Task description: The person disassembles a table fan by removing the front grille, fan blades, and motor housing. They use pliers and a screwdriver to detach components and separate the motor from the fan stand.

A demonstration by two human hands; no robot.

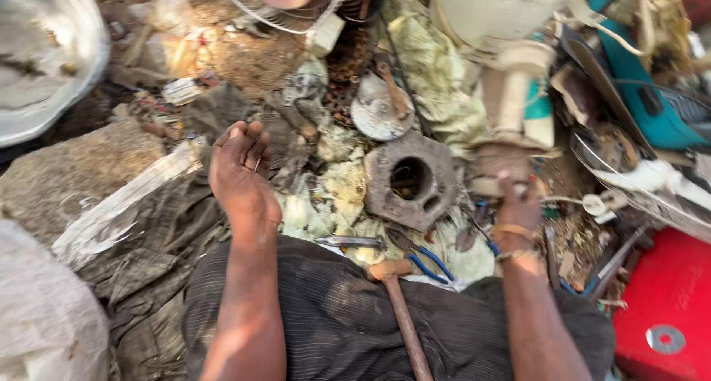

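My left hand [238, 165] hovers palm up over a dark rag, fingers loosely curled, holding nothing that I can see. My right hand [516, 199] is closed around a dirty cream-coloured part [498, 165] at the base of a white fan body [515, 92]. Between the hands lies a rusty grey metal housing [411, 179] with a round hole. A wooden-handled hammer [400, 307] rests across my lap, and blue-handled pliers [424, 256] lie just beyond it.
A round metal disc [374, 113] and yellowed cloth [429, 70] lie farther off. A wire fan guard [281, 7] sits at the top, a red container [666, 307] at the lower right, a white sack [44, 55] at the upper left. Scrap litters the ground.
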